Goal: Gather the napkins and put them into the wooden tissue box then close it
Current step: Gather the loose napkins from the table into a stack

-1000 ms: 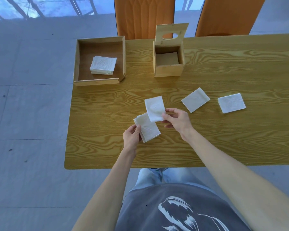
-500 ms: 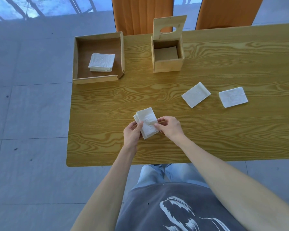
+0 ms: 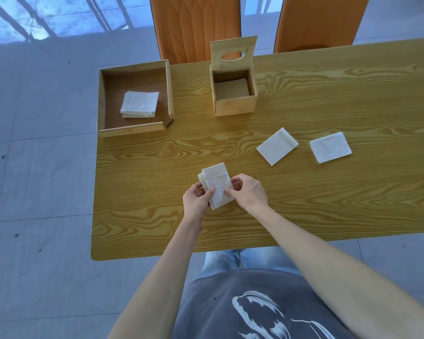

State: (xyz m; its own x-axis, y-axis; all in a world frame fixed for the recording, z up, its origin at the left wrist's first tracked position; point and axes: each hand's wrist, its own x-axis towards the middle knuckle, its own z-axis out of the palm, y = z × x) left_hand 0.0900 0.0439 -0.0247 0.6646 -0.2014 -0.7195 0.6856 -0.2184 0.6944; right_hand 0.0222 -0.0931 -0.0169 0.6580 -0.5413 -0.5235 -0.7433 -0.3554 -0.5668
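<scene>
A small stack of white napkins (image 3: pixel 217 184) is held above the table's near middle, my left hand (image 3: pixel 197 201) gripping its left edge and my right hand (image 3: pixel 249 192) pinching its right edge. Two single napkins lie flat to the right: one (image 3: pixel 277 146) turned diagonally, another (image 3: pixel 330 147) farther right. The wooden tissue box (image 3: pixel 234 104) stands at the back centre, its hinged lid (image 3: pixel 233 53) with an oval slot raised upright. The box looks empty inside.
A shallow wooden tray (image 3: pixel 168 89) at the table's back left corner holds a stack of napkins (image 3: pixel 139 104). Two orange chairs (image 3: pixel 195 25) stand behind the far edge of the table (image 3: pixel 328 199). The table's left edge drops to grey floor tiles.
My right hand laid the single napkin it held onto the stack in my left hand. Both hands now grip the stack together, squaring it. The view shifted slightly.
</scene>
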